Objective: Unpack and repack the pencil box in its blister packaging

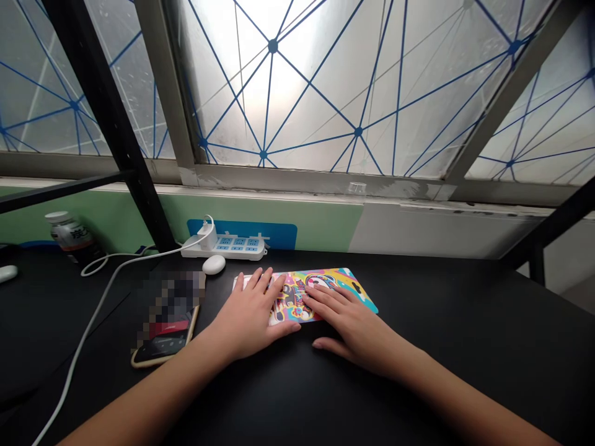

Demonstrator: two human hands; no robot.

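Note:
A flat, brightly coloured rectangular sheet or pad [297, 301] with cartoon-like printing lies on the black desk. My left hand [251, 313] rests palm down over its left part, fingers stretched out and spread. Over the right part lies my right hand [346, 322], also palm down, with its fingers extended and thumb apart. Both hands cover portions of the print, so its full picture and exact kind are hidden. Neither hand grips anything.
A phone [170, 341] lies left of my left hand. Behind it are a small white rounded case [214, 265] and a power strip [237, 246] with a charger and white cable [105, 297]. A bottle [72, 235] stands far left. Black metal posts [111, 124] flank the desk.

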